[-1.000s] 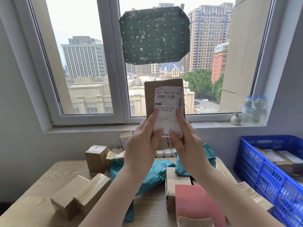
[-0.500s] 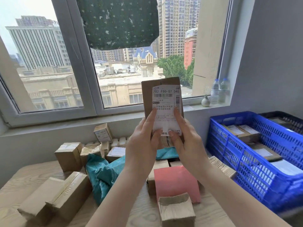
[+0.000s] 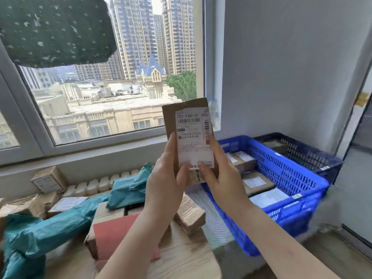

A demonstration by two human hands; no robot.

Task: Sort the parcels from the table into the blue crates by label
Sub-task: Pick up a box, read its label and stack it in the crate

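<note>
Both hands hold a flat brown parcel (image 3: 188,137) upright in front of the window, its long side vertical and its white label (image 3: 193,137) facing the camera. The left hand (image 3: 167,182) and right hand (image 3: 219,174) grip its lower edges, thumbs pressed on the label. To the right, a blue crate (image 3: 291,178) holds several labelled boxes; a darker crate (image 3: 306,152) behind it holds one box. More parcels lie on the table (image 3: 187,258) below.

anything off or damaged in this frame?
Minor only. The white label on the held brown parcel has a ragged, torn-looking top edge and sits toward the parcel's right side. Both hands, left and right, grip it upright. The teal bags on the table lie crumpled among boxes. Nothing is spilled.
</note>
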